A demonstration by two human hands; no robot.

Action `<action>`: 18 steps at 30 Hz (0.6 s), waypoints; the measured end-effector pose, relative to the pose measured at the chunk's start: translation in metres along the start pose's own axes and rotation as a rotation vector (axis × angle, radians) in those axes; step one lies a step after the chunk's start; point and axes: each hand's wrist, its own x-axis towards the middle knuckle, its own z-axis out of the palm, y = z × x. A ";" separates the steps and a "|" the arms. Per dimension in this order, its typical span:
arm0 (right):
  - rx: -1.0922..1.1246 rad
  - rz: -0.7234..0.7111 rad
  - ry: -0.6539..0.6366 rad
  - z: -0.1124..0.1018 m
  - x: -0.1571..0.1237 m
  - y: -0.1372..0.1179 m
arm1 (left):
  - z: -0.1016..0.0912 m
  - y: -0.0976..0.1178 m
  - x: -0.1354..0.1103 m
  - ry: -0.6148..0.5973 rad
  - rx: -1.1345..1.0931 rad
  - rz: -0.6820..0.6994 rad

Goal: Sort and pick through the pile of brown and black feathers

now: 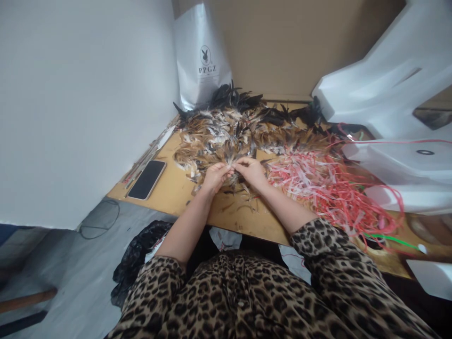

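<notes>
Pink strips (332, 188): right of centre; keep them off your work.
Left hand (216, 177): centre, fingertips pinched at the feather tuft's pale base.
Right hand (251, 172): centre, pinching alongside; press lightly, quills level.
Feather tuft (229, 156): frame centre, between your fingertips.
Feather pile (215, 123): upper centre.

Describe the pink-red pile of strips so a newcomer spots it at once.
Find the tan table in front of the leopard-print shirt, then the right hand at the brown feathers. Just right of that hand, before the large white pieces, lies the pile of strips, thin and tangled. Its pink-red colour sets it apart from both neighbours.
</notes>
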 end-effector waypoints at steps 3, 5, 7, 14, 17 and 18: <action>0.083 0.068 -0.002 -0.001 0.001 -0.004 | 0.004 0.002 -0.003 0.026 0.054 -0.016; 0.145 0.096 -0.004 -0.004 0.002 -0.006 | 0.005 0.003 -0.004 0.031 0.071 -0.020; 0.184 0.125 -0.018 -0.007 0.002 -0.008 | 0.005 0.003 -0.004 0.024 0.071 -0.014; 0.137 0.104 -0.082 -0.014 0.002 -0.013 | 0.002 0.001 -0.005 -0.043 0.090 -0.060; 0.122 0.099 -0.099 -0.015 0.001 -0.014 | 0.003 0.001 -0.005 -0.055 0.088 -0.062; 0.117 0.096 -0.107 -0.015 0.001 -0.014 | 0.003 0.001 -0.005 -0.058 0.089 -0.062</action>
